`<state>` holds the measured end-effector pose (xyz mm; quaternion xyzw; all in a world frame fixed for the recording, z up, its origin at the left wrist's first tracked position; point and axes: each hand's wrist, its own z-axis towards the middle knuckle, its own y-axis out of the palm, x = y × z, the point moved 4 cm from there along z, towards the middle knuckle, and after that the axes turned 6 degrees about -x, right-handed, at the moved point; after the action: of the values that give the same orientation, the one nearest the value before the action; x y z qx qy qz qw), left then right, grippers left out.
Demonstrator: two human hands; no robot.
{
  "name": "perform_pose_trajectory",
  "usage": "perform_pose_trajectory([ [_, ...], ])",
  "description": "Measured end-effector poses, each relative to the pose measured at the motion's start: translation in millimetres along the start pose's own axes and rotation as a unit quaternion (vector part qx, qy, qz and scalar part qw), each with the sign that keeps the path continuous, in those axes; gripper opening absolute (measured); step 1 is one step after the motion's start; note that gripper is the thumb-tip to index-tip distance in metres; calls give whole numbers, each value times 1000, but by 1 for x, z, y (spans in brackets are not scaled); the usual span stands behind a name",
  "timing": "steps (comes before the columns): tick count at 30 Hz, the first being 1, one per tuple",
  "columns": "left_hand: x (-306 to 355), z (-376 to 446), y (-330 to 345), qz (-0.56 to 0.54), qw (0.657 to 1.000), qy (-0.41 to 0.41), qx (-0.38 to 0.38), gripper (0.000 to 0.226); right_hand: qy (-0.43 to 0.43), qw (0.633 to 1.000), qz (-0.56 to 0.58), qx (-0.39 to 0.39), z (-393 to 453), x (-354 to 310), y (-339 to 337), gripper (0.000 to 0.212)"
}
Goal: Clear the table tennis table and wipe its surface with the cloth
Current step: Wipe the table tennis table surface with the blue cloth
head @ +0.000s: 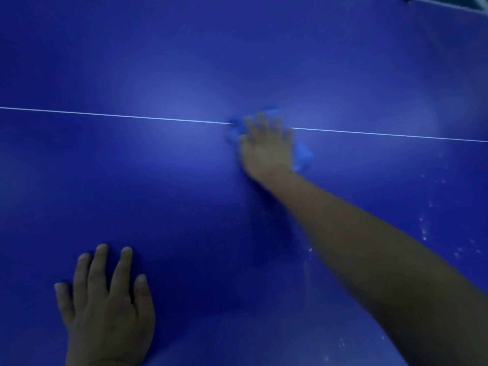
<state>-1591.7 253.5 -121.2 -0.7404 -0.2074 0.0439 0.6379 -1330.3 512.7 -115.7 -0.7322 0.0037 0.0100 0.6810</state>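
At the near left of the blue table (158, 62), the left hand (105, 307) lies palm down, fingers straight and spread, flat on the surface and holding nothing. A thin white line (118, 116) runs across the table from the left edge toward the right, slightly downhill. At the centre the line is cut off by the right hand (266, 146), which rests on the blue cloth (303, 151) and covers most of it; folds of cloth show beyond the fingertips and along the hand's right side. The hand is blurred. Its fingers look extended over the cloth, pressing it to the table, but whether they curl into it cannot be told. The right forearm reaches in from the lower right corner. Right of the forearm, pale specks (425, 228) are scattered on the surface. At the far right top corner a light edge (475, 3) shows.
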Motion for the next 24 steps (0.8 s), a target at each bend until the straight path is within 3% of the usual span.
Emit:
perform_pose_trajectory([
  [3, -1, 1, 2, 4, 1000, 2, -28, 68, 255, 965, 54, -30, -13, 125, -9, 58],
  [5, -3, 2, 2, 9, 999, -1, -39, 70, 347, 932, 93, -43, -24, 143, -11, 61],
  [6, -3, 1, 2, 8, 999, 0, -36, 70, 353, 930, 98, -39, -26, 129, -11, 61],
  [8, -3, 1, 0, -1, 1000, 0, -20, 68, 269, 959, 88, -19, -30, 68, -5, 60],
  [11, 1, 0, -1, 6, 1000, 1, -23, 68, 6, 998, 48, -26, -51, -48, 5, 58],
  [13, 2, -1, -1, 8, 1000, -1, -27, 69, -100, 992, 47, -67, -56, -70, 6, 57],
  [14, 2, -1, -2, 11, 1000, 0, -27, 68, -93, 993, 42, -67, -49, -53, 4, 57],
  [17, 2, -1, -3, 17, 999, 3, -29, 66, 110, 993, 12, -34, -24, 63, 0, 56],
  [20, 4, -2, -6, 5, 1000, 5, -28, 67, 344, 934, 87, -41, -32, 177, -12, 57],
  [22, 4, -3, -8, -1, 1000, 9, -24, 66, 423, 897, 120, -51, -40, 197, -17, 58],
  [24, 3, -4, -9, -2, 1000, 15, -24, 64, 414, 901, 118, -52, -39, 172, -15, 58],
])
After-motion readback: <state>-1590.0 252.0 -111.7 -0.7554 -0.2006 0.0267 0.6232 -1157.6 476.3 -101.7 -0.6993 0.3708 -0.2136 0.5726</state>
